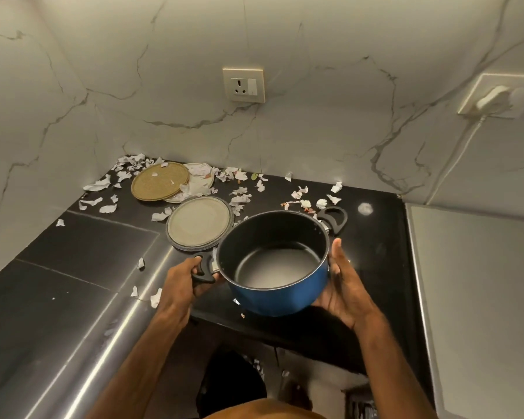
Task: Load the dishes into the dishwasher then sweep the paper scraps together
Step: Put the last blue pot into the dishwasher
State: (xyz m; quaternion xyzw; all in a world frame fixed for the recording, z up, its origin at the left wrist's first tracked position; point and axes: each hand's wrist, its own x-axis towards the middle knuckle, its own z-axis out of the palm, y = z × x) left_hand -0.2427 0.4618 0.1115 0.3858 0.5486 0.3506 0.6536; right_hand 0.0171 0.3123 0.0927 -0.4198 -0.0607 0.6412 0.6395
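Note:
I hold a blue pot (pixel 285 293) with a black inside above the front edge of the black counter (pixel 378 255). My left hand (pixel 183 281) grips its near black handle. My right hand (pixel 341 281) presses flat against the pot's right wall and underside. The far handle (pixel 335 219) sticks out at the back right. Behind the pot a grey plate (pixel 198 222) lies on the counter. Further back a woven brown plate (pixel 159 181) overlaps a white patterned plate (pixel 201 179). Torn paper scraps (pixel 239 193) lie scattered across the back of the counter.
A marble wall with a socket (pixel 244 85) rises behind the counter. A plugged-in socket with a white cable (pixel 493 99) is on the right wall. A steel edge (pixel 109 331) runs along the left counter. Dark floor (pixel 233 376) shows below.

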